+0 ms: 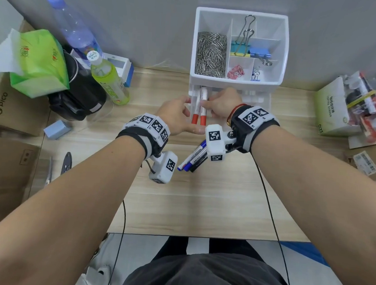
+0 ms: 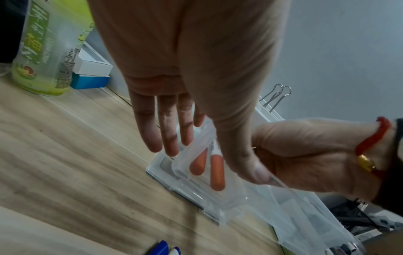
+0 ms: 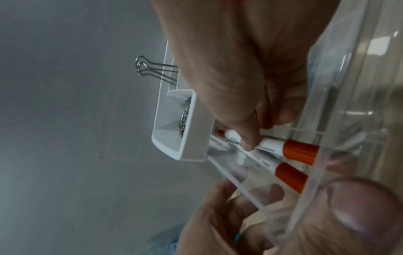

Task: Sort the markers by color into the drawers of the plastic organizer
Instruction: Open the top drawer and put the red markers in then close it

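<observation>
The white organizer [image 1: 236, 80] stands at the back of the desk, with a clear drawer [image 1: 255, 100] pulled out below its tray. Two red-capped markers [image 1: 204, 109] lie side by side in the drawer's left part. My left hand [image 1: 180, 117] holds the drawer [image 2: 196, 195], thumb [image 2: 246, 163] on its front rim and fingers [image 2: 170, 134] along its left side and beneath it. My right hand [image 1: 221, 104] pinches the white barrel of one red marker [image 3: 298, 151] inside the drawer [image 3: 340, 120]. Blue-capped markers [image 1: 192, 158] lie on the desk under my right wrist.
A green tissue pack [image 1: 39, 65], two bottles [image 1: 111, 79], a black pot [image 1: 79, 94] and cardboard boxes [image 1: 13, 108] crowd the left. Scissors [image 1: 66, 162] and a small blue box [image 1: 56, 129] lie nearer. A carton with more markers [image 1: 331, 112] stands at the right.
</observation>
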The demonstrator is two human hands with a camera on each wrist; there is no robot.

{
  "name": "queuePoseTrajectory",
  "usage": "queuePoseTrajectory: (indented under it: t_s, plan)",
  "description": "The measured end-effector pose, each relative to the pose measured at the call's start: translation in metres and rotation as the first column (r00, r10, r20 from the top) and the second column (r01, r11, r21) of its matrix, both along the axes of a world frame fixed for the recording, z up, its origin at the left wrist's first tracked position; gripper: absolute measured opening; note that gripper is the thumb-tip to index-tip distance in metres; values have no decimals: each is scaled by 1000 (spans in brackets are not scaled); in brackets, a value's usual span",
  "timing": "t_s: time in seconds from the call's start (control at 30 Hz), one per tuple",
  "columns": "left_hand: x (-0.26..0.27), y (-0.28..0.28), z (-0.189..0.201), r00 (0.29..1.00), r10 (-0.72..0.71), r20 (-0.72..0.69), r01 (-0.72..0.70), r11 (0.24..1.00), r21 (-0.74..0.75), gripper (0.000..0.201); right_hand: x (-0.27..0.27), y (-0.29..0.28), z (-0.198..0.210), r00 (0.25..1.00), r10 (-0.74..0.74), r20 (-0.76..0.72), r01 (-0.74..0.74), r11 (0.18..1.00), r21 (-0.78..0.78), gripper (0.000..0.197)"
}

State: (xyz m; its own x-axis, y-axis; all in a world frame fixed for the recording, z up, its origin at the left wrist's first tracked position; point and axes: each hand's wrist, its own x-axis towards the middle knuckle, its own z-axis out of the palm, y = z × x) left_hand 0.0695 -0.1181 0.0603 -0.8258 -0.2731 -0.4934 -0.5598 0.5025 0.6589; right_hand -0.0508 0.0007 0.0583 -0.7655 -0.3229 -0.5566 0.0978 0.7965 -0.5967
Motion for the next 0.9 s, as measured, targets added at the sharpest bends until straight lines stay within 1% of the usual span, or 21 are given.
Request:
queuePoseTrajectory:
  t_s: [0.07,0.13,0.23,0.3,0.33,0.4,0.43,0.5,0.57,0.63,0.67,0.73,0.77,0.8,0.83,0.87,0.9]
  plan:
    - [0,-1,-1,1000,7,-2,-7,1000,-5,105,0,0,-4,1000,-1,-17,1,1000,1,34]
    - [1,-2,-1,1000,22,-22,-23,999,-22,109,2,1,-6,1000,23,4,-23,1000,-18,26]
    - [2,-3,-3,994,81,-72,-82,996,-17,126,5,3,-4,999,29,36,-25,995,-94,18]
    - [1,-4,-3,987,121,-101,-121,993,7,139,5,5,-2,999,43,18,-41,994,-102,16]
    - [1,-5,-2,986,122,-111,-122,993,7,145,4,7,-1,999,52,16,-50,993,-102,18]
    - [-2,-6,1,989,68,-132,-73,997,-37,151,3,12,5,994,105,-19,-106,991,-81,24]
    - [-4,-7,3,990,34,-140,-43,997,-59,152,1,16,11,988,145,-45,-148,987,-58,24]
    - [-7,-9,7,988,-1,-156,-11,997,-73,154,-3,32,27,973,215,-80,-217,976,-14,16]
    - [-10,-11,11,984,-18,-176,3,996,-85,157,-11,58,47,960,256,-113,-253,966,45,10]
    - [-13,-14,13,980,-35,-194,13,994,-111,159,-25,88,59,958,220,-185,-206,974,94,16]
    - [-14,-14,15,979,-47,-201,22,992,-128,158,-33,104,62,956,174,-235,-148,981,125,17]
    - [-17,-11,19,977,-79,-197,45,985,-169,155,-47,130,59,953,58,-296,-3,983,183,13]
    - [-19,-9,20,977,-91,-194,55,981,-186,153,-53,138,53,959,11,-285,47,980,196,20]
    - [-20,-7,21,976,-100,-194,61,978,-199,151,-58,144,46,971,-6,-238,54,979,197,35]
    - [-21,-6,21,975,-105,-196,63,976,-209,148,-61,147,40,984,34,-172,2,979,202,53]
    - [-21,-4,20,975,-111,-194,68,974,-217,146,-61,148,35,986,122,-111,-96,972,214,74]
    - [-21,-3,18,975,-117,-187,74,972,-222,144,-59,148,32,973,225,-50,-207,950,232,96]
